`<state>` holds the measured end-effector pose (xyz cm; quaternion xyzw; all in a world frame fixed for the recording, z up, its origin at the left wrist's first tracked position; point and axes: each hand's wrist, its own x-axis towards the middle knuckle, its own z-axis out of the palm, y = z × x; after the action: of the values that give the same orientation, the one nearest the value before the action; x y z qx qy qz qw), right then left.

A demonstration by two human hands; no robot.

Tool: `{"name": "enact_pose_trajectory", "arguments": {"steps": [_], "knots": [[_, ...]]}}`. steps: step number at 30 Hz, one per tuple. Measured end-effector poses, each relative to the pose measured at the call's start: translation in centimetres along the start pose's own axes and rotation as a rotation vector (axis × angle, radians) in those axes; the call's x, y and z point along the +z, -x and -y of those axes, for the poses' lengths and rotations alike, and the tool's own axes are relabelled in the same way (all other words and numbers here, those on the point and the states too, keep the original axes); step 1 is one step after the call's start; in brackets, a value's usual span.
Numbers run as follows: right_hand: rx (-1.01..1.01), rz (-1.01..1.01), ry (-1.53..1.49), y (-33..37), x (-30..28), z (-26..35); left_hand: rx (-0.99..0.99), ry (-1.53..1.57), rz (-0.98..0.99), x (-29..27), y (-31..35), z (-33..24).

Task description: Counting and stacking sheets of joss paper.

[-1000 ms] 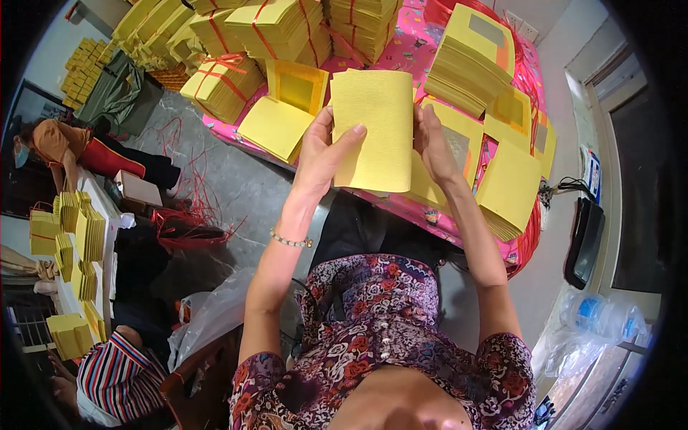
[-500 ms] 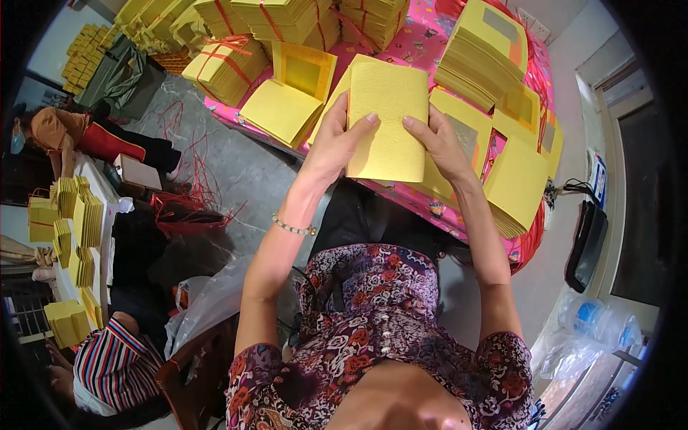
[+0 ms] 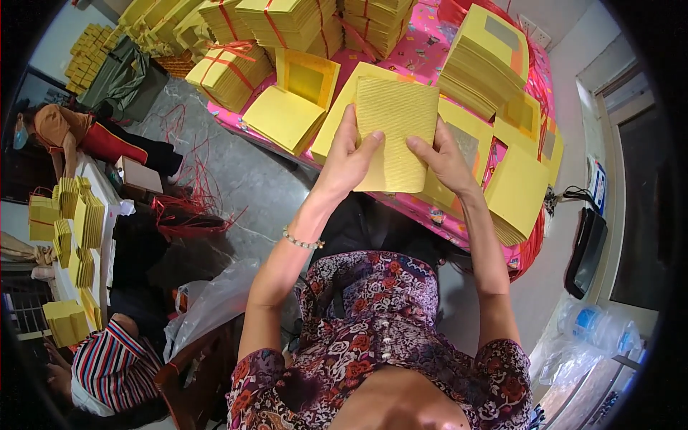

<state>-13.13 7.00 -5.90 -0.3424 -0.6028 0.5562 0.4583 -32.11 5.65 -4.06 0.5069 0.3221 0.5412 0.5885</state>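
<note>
A rectangle of textured yellow paper (image 3: 396, 136) is held up in front of me, above the near edge of the table. My left hand (image 3: 349, 156) grips its left side, thumb on the face towards me and fingers behind. My right hand (image 3: 448, 159) holds the right side the same way. The fingers behind the paper are mostly hidden, and I cannot tell how many sheets there are. Beyond it, yellow paper with silver and orange patches (image 3: 461, 129) lies on the table. A low stack of plain yellow paper (image 3: 283, 118) sits to the left.
The table wears a pink patterned cover (image 3: 423, 43). Tied yellow bundles (image 3: 290, 29) stand at the back, a tall stack (image 3: 476, 68) at the right. Red strips (image 3: 190, 211) litter the floor. Two people (image 3: 118, 365) work at a side table (image 3: 100, 215) on the left.
Both hands have drawn the yellow paper slightly towards me and to the right. Its top edge now looks straighter and tilts a little. The grip is unchanged.
</note>
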Motion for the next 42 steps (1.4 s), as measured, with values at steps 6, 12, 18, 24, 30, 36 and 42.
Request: {"name": "enact_pose_trajectory", "arguments": {"steps": [6,12,18,24,30,36,42], "knots": [[0.019,0.027,0.029,0.3,-0.2,0.5,0.056,-0.017,0.017,0.3,0.4,-0.1],[0.03,-0.008,0.02,0.6,0.0,0.6,0.096,0.006,-0.026,1.1,0.8,0.3],[-0.024,-0.056,0.043,1.3,0.5,0.8,0.123,-0.014,-0.042,1.4,1.1,0.4],[-0.05,-0.132,0.02,1.5,0.5,1.0,0.155,0.024,-0.05,1.6,1.8,0.7],[-0.093,-0.195,-0.027,1.5,1.0,1.7,0.126,0.032,-0.051,1.2,2.3,0.8],[-0.135,-0.27,-0.005,1.1,0.7,2.8,0.099,0.05,-0.051,1.0,2.7,0.8],[-0.131,-0.334,0.064,0.7,-0.7,1.6,0.029,0.07,-0.035,0.9,2.8,0.1]]}}
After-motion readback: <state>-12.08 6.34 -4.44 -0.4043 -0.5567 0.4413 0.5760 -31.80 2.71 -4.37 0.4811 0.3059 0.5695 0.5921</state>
